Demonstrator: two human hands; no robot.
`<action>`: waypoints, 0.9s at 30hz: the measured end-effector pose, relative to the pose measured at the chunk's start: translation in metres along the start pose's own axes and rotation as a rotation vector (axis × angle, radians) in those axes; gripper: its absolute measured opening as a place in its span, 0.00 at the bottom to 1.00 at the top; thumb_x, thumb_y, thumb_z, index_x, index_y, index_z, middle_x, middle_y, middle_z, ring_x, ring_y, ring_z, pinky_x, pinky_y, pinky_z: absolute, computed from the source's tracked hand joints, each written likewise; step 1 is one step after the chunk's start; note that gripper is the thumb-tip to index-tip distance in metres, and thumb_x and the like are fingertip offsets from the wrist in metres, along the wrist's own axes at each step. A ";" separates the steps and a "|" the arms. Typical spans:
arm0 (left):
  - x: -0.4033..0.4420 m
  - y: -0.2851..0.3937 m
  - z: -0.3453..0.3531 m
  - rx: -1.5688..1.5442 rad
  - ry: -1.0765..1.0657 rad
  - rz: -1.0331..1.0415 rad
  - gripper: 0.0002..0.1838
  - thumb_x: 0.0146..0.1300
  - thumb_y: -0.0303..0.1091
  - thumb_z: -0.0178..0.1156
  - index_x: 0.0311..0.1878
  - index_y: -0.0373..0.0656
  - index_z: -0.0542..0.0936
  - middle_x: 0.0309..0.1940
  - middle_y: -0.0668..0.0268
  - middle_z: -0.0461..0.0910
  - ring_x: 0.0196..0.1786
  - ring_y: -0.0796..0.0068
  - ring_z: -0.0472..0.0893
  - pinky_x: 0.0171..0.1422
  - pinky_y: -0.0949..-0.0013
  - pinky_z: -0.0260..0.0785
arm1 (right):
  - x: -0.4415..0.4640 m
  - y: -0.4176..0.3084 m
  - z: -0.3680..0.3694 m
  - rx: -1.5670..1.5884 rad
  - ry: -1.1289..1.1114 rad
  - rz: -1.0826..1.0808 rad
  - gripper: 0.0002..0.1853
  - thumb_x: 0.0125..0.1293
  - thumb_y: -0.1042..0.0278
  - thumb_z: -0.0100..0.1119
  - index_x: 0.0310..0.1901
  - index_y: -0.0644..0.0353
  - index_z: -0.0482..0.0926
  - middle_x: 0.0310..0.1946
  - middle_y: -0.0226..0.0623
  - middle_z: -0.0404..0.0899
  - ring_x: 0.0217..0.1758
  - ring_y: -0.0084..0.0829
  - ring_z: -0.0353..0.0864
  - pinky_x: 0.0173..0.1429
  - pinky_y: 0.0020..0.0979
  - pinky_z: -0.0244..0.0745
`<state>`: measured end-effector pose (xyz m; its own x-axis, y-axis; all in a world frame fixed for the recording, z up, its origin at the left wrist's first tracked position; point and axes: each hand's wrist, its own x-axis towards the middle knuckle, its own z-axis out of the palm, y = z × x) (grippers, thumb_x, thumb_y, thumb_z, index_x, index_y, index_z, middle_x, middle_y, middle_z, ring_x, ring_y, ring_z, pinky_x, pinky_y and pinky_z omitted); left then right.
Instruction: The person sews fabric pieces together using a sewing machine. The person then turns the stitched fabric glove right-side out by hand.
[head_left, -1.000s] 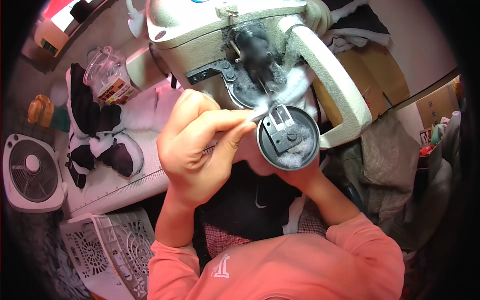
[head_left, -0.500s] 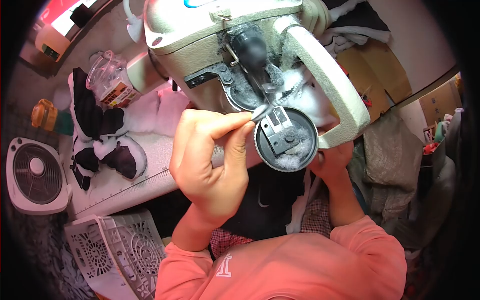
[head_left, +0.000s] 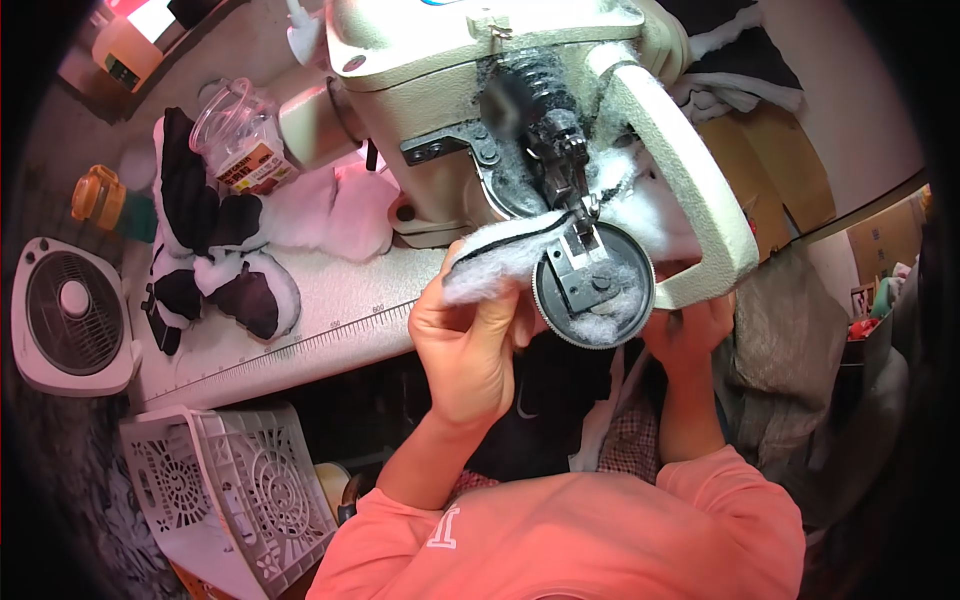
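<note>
My left hand (head_left: 462, 345) is closed on a fluffy white fleece piece with a black edge (head_left: 500, 262), left of the fur sewing machine (head_left: 445, 105). The fleece runs from my fingers to the presser parts (head_left: 568, 165), at the top of a round black feed disc (head_left: 630, 275) with a toothed rim. Grey lint lies on the disc. My right hand (head_left: 690, 328) is low behind the machine's curved arm (head_left: 690, 170); its fingers are mostly hidden, as is anything in them. More white fleece (head_left: 655, 215) shows behind the disc.
On the ruler-marked table (head_left: 330, 315) lie black-and-white fleece pieces (head_left: 250, 300) and a clear plastic jar (head_left: 240, 140). A box fan (head_left: 75, 300) stands at left, a white plastic basket (head_left: 240, 490) below. A grey sack (head_left: 780, 330) is at right.
My left hand has moved down from a pinch beside the presser parts and grips the fleece, which now shows its fluffy side. The presser parts have changed position. The view has shifted slightly.
</note>
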<state>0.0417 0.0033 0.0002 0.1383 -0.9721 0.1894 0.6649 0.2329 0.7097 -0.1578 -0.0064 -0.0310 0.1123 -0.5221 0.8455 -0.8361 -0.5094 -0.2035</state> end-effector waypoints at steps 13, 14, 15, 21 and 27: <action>0.013 -0.017 0.007 0.448 0.021 0.328 0.10 0.59 0.15 0.59 0.43 0.26 0.83 0.47 0.62 0.80 0.49 0.75 0.79 0.56 0.75 0.68 | 0.011 -0.002 -0.012 -0.103 0.168 0.069 0.11 0.60 0.64 0.65 0.40 0.61 0.80 0.48 0.42 0.74 0.51 0.41 0.70 0.48 0.35 0.68; 0.015 -0.016 0.010 0.448 0.021 0.327 0.10 0.59 0.15 0.59 0.43 0.26 0.83 0.47 0.62 0.80 0.49 0.75 0.79 0.56 0.75 0.68 | 0.014 -0.003 -0.013 -0.103 0.168 0.069 0.11 0.60 0.64 0.65 0.40 0.61 0.80 0.48 0.42 0.74 0.51 0.41 0.70 0.48 0.35 0.68; 0.017 -0.017 0.014 0.460 0.018 0.377 0.09 0.58 0.14 0.60 0.43 0.27 0.83 0.40 0.65 0.77 0.42 0.79 0.76 0.47 0.78 0.66 | 0.018 -0.003 -0.014 -0.033 0.158 0.067 0.11 0.60 0.64 0.65 0.41 0.62 0.80 0.49 0.43 0.75 0.52 0.42 0.71 0.50 0.36 0.68; 0.021 -0.014 0.017 0.591 -0.033 0.469 0.09 0.55 0.15 0.65 0.40 0.29 0.83 0.32 0.69 0.74 0.34 0.82 0.73 0.38 0.79 0.64 | 0.037 -0.021 -0.002 0.369 -0.047 0.217 0.15 0.60 0.66 0.67 0.45 0.66 0.80 0.49 0.43 0.79 0.55 0.42 0.76 0.60 0.40 0.70; 0.020 -0.013 0.013 0.580 -0.032 0.448 0.06 0.56 0.15 0.65 0.37 0.30 0.81 0.34 0.68 0.73 0.35 0.83 0.72 0.38 0.81 0.64 | 0.024 -0.040 0.034 0.804 -0.039 0.180 0.16 0.56 0.69 0.68 0.46 0.66 0.81 0.41 0.41 0.81 0.41 0.37 0.80 0.51 0.37 0.73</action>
<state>0.0256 -0.0188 0.0034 0.2785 -0.7811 0.5589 0.0525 0.5934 0.8032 -0.1031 -0.0219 -0.0190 0.0438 -0.6583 0.7514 -0.2048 -0.7421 -0.6382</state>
